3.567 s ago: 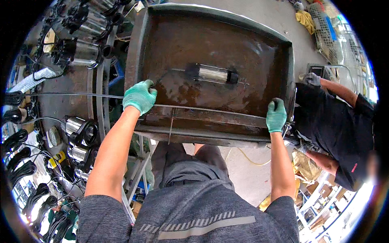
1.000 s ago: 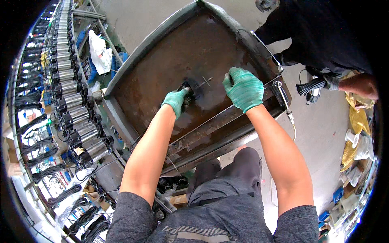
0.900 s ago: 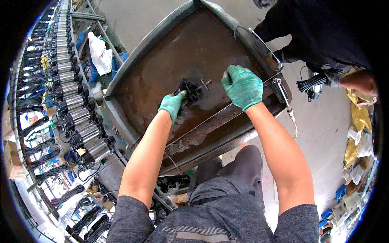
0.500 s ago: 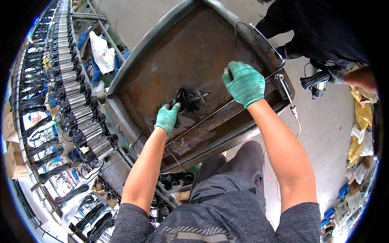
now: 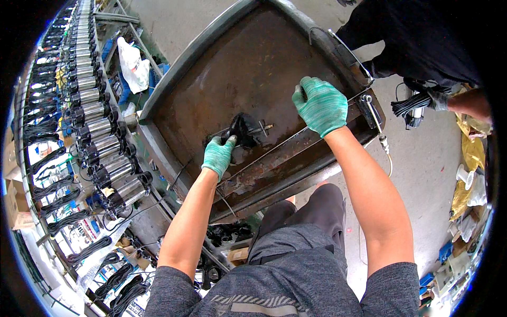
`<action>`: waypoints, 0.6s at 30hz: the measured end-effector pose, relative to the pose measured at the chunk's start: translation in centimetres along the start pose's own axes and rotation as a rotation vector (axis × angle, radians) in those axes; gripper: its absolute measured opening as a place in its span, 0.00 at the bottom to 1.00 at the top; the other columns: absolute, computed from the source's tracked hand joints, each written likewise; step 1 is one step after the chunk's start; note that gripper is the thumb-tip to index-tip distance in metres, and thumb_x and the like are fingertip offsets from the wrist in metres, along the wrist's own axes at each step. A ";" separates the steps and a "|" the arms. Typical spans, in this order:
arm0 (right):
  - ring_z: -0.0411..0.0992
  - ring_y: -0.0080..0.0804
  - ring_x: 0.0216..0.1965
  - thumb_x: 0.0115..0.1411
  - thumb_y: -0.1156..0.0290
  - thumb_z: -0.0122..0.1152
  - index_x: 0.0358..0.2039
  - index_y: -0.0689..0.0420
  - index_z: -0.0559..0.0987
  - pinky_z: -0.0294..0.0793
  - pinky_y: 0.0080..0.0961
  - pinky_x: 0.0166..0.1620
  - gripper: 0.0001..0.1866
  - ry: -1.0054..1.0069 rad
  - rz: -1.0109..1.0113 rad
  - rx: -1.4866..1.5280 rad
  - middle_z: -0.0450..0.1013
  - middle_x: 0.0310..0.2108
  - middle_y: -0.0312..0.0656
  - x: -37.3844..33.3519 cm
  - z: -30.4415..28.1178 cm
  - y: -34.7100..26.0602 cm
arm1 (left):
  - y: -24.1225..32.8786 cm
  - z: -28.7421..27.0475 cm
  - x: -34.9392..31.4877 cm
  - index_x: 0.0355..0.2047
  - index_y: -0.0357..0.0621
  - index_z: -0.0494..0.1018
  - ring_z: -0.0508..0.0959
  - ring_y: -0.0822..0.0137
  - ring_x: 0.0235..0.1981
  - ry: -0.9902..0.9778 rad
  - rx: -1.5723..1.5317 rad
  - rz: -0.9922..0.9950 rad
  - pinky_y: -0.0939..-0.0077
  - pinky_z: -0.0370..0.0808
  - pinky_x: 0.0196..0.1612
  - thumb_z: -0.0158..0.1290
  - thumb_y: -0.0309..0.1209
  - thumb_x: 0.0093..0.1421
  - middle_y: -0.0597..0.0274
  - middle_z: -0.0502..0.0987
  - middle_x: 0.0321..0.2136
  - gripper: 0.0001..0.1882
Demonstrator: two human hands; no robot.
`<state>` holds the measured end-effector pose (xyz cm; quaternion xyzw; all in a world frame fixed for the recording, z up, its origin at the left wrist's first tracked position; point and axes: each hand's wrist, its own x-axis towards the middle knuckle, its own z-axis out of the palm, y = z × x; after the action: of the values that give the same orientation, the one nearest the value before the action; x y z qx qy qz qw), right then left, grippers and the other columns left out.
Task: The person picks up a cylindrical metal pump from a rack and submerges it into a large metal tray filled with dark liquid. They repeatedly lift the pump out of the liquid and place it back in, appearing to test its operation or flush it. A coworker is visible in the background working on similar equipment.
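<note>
My left hand [image 5: 218,155], in a green glove, is closed on the near left end of a black, irregular-shaped part [image 5: 240,130]. That part lies low over the wet, rusty floor of a large metal tray [image 5: 211,100]; its exact kind is hard to make out. Right beside it is a thin metal rod with a brass-coloured tip [image 5: 267,127]. Over the tray's right side hovers my right hand [image 5: 322,108], also gloved in green. Its fingers are loosely bent, a gap shows between thumb and forefinger, and nothing is visible in it.
An air blow gun [image 5: 374,116] with a hose rests at the tray's right corner. Silver-and-black cylindrical motors [image 5: 100,142] with coiled black cables line a conveyor on the left. At the upper right, another person's hand [image 5: 439,99] holds a similar motor. A white bag [image 5: 133,66] stands behind.
The black part has turned slightly in my left hand, and the rod beside it shows more plainly. My right hand has shifted a little upward and to the right, its fingers much the same.
</note>
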<state>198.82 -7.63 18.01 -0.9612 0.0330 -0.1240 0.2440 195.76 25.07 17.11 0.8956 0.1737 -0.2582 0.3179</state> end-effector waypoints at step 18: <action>0.77 0.59 0.41 0.69 0.53 0.56 0.46 0.59 0.81 0.77 0.45 0.43 0.20 -0.575 -0.118 0.528 0.79 0.37 0.59 -5.8 -7.6 -14.7 | 4.7 -11.1 -17.8 0.41 0.34 0.79 0.79 0.67 0.26 0.273 -0.233 0.284 0.69 0.76 0.33 0.69 0.41 0.57 0.53 0.83 0.28 0.21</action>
<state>191.31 2.46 30.18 -0.8611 -0.1252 0.1322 0.4746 187.53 26.32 36.95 0.8950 0.1160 -0.0657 0.4258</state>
